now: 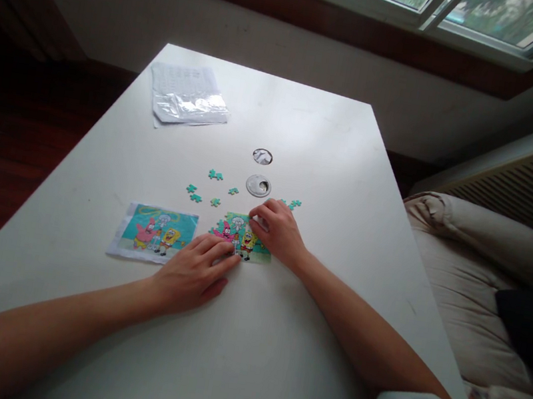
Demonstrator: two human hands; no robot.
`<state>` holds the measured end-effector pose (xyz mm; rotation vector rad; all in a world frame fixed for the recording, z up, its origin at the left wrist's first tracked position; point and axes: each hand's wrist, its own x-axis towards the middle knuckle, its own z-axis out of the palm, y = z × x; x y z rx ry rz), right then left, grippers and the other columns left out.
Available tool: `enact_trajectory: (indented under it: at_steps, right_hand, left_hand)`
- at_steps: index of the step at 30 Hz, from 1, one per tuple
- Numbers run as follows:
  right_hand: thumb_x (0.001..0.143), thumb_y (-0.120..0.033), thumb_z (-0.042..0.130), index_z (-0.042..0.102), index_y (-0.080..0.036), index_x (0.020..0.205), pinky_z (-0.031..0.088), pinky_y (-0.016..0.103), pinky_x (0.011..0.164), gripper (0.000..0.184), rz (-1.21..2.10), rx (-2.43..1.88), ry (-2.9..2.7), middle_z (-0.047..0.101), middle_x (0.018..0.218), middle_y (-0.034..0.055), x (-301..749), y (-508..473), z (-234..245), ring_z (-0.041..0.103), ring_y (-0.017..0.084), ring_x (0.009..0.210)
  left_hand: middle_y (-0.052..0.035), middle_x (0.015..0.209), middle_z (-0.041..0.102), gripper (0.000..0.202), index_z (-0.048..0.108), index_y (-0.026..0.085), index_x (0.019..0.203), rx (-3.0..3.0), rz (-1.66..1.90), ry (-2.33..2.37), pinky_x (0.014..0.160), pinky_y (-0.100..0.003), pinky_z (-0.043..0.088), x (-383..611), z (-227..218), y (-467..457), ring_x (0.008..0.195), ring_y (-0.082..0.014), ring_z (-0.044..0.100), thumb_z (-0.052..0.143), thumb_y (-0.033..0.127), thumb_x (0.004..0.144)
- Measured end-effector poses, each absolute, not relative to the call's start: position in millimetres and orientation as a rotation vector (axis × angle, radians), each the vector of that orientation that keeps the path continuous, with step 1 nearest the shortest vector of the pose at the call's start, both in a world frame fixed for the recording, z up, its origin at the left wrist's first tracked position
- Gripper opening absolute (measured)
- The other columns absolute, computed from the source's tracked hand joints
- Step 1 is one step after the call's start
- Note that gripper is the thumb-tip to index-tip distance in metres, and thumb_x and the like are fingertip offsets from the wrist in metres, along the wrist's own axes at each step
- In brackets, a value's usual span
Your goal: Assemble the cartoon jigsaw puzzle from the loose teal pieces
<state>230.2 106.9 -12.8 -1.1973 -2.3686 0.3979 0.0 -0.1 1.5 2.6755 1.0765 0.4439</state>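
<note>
A partly joined jigsaw puzzle with cartoon figures lies flat on the white table. My left hand rests at its lower left, fingers stretched out and their tips on the puzzle. Over the puzzle's upper right edge, my right hand has its fingers bent close to the thumb; anything between them is hidden. Loose teal puzzle pieces are scattered above and to the left of the puzzle. More loose pieces show just beyond my right hand. Left of my left hand lies a picture sheet with the same cartoon figures.
Papers in a clear plastic sleeve lie at the table's far left. Two round inserts sit in the tabletop: an upper hole and a grey cap. A beige cushioned seat stands along the right edge of the table.
</note>
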Motion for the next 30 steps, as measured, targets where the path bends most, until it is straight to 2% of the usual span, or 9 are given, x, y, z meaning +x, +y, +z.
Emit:
enact_trajectory:
  at_steps: [19,24,30]
  right_hand:
    - [0.092,-0.025,0.064,0.070,-0.024,0.095,0.040,0.037,0.087,0.007,0.363,-1.201,-2.389,0.061,0.093,0.0060,230.6,107.9,-13.3,0.051,0.023,0.092]
    - [0.094,-0.020,0.057,0.069,-0.025,0.099,0.039,0.038,0.088,0.014,0.364,-1.221,-2.297,0.065,0.095,0.0054,237.4,112.0,-13.7,0.054,0.023,0.093]
    - [0.093,-0.017,0.056,0.069,-0.024,0.094,0.038,0.038,0.087,0.015,0.373,-1.255,-2.239,0.067,0.094,0.0051,241.3,114.1,-13.4,0.056,0.023,0.094]
  left_hand:
    - [-0.0132,0.132,0.057,0.041,0.056,0.020,0.134,2.672,0.454,1.075,0.107,-0.050,0.045,-0.3,0.8,0.1,0.122,-0.0303,0.051,0.055,0.024,0.093]
    - [-0.0138,0.133,0.057,0.042,0.055,0.019,0.135,2.673,0.448,1.063,0.107,-0.051,0.045,-1.6,0.0,0.0,0.123,-0.0304,0.050,0.056,0.023,0.093]
    - [-0.0136,0.134,0.057,0.042,0.055,0.018,0.135,2.681,0.439,1.063,0.107,-0.050,0.044,-2.1,1.2,0.3,0.123,-0.0306,0.050,0.054,0.023,0.094]
